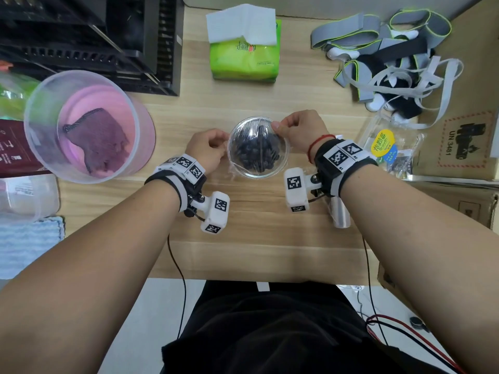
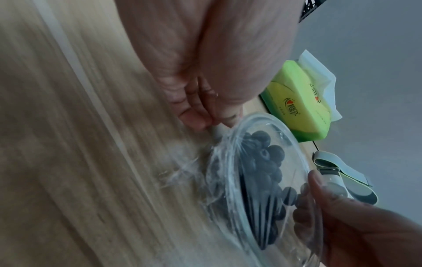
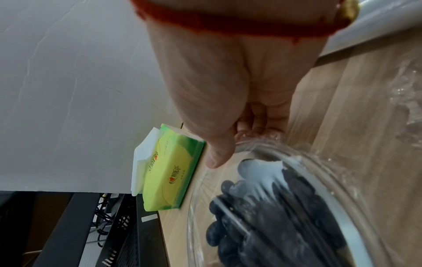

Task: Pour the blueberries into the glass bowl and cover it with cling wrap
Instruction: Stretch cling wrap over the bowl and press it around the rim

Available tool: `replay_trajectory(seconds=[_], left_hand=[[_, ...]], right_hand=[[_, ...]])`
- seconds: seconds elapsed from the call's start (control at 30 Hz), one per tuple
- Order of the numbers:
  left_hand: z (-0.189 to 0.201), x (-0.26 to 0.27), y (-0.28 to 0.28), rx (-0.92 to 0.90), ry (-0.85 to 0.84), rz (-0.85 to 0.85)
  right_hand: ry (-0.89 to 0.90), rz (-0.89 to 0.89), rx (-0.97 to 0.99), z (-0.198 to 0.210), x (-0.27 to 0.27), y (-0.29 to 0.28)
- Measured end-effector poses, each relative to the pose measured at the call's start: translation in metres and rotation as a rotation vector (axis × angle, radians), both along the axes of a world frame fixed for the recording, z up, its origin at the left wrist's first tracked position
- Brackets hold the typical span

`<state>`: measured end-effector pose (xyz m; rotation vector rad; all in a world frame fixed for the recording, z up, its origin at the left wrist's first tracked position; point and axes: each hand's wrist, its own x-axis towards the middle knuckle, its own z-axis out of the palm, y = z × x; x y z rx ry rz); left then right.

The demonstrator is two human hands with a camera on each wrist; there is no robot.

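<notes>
The glass bowl stands mid-table with dark blueberries heaped inside. Cling wrap lies stretched over its top, creased in fine lines. My left hand pinches the wrap at the bowl's left rim, fingers curled. My right hand pinches the wrap at the far right rim. The left wrist view shows my left fingertips gripping bunched wrap beside the bowl. In the right wrist view my thumb presses wrap onto the rim above the blueberries. The cling wrap roll lies under my right wrist.
A green tissue pack sits behind the bowl. A clear tub holding a purple cloth stands at the left, with a black rack behind it. Grey straps, an empty clear fruit box and a cardboard box crowd the right.
</notes>
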<state>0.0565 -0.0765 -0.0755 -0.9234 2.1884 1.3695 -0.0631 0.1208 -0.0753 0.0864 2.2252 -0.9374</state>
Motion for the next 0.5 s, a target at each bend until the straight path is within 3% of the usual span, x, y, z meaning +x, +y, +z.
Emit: replay_trajectory(seconds=[0.17, 0.33, 0.5], left_hand=[[-0.001, -0.003, 0.001, 0.026, 0.066, 0.008], [0.009, -0.015, -0.001, 0.092, 0.032, -0.258], [0.002, -0.017, 0.001, 0.077, -0.007, -0.351]], right_hand=[[0.013, 0.017, 0.006, 0.001, 0.003, 0.001], [0.006, 0.042, -0.033, -0.002, 0.005, 0.007], [0.011, 0.097, -0.038, 0.000, 0.009, 0.012]])
